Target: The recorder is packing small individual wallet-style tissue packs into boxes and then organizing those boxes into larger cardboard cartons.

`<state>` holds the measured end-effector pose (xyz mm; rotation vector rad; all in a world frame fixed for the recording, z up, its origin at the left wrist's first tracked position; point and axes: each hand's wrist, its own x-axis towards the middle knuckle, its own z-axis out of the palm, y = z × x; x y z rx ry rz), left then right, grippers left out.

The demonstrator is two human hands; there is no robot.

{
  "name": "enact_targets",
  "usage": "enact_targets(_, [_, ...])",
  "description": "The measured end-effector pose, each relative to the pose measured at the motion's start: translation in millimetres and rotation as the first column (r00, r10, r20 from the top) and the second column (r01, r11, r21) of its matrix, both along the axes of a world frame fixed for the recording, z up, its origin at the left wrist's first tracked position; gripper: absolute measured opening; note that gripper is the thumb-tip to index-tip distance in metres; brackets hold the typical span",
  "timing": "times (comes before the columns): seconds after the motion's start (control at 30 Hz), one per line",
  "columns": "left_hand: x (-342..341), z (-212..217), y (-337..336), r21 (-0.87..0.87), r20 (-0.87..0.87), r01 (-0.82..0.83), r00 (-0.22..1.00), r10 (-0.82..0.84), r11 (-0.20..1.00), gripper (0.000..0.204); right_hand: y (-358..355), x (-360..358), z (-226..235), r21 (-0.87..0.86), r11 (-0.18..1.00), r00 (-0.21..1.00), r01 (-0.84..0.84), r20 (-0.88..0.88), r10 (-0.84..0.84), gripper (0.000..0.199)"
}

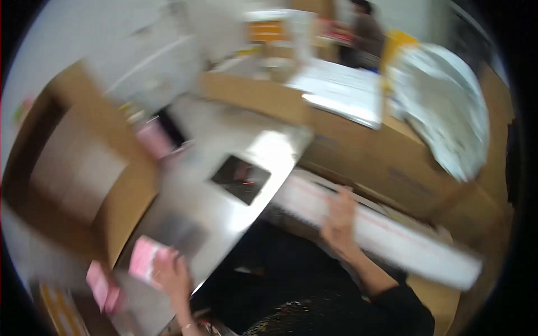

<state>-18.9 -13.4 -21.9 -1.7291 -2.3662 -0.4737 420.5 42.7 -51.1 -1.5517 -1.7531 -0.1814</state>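
Observation:
Toward the lower left, my left hand point(172, 273) is closed on a pink-and-white packet point(143, 259) over the metal table. Another pink piece point(104, 287) is just left of it. My right hand point(340, 223) is at the right, its fingers stretched out against a long white strip or roll point(406, 239) with faint red marks. Motion smears the view, so I cannot make out what the roll is made of. A dark square plate or screen point(242, 178) with a red glow lies on the table between my hands.
A big open cardboard box point(131, 204) borders the table point(210, 134) on the left. A pink item point(154, 139) and a dark object point(170, 125) stand behind. More cartons point(358, 145) carry white packs point(339, 89) and a pale plastic bag point(443, 106). A person point(367, 36) is farther back.

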Motion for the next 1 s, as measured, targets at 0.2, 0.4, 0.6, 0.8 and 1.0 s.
enact_targets(0.2, [19, 7, -9, 0.025, 0.012, -0.004, 1.000, 0.003, 1.000, 0.053, 57, -82, 60, 0.096, 0.880, 0.880, -0.466, -0.056, 0.472, 0.043])
enact_targets(0.4, [-24, 33, -33, -0.059, 0.153, 0.038, 0.988, -0.028, 0.998, 0.076, 131, -257, 132, 0.169, 0.393, 0.388, -0.904, -0.060, 0.920, 0.046])
enact_targets(0.6, [-136, 88, 21, 0.166, 0.023, 0.059, 0.998, -0.064, 0.984, 0.074, 220, -426, 191, 0.037, 0.304, 0.298, -0.952, -0.120, 0.947, 0.063])
enact_targets(0.8, [-248, 178, 103, 0.040, -0.121, -0.152, 0.980, 0.156, 0.988, 0.079, 302, -586, 263, 0.074, 0.549, 0.523, -0.833, -0.223, 0.823, 0.080])
enact_targets(1.0, [-370, 217, 202, 0.505, -0.294, -0.228, 0.861, 0.414, 0.833, 0.078, 389, -666, 308, 0.196, 0.682, 0.555, -0.704, -0.448, 0.701, 0.068])
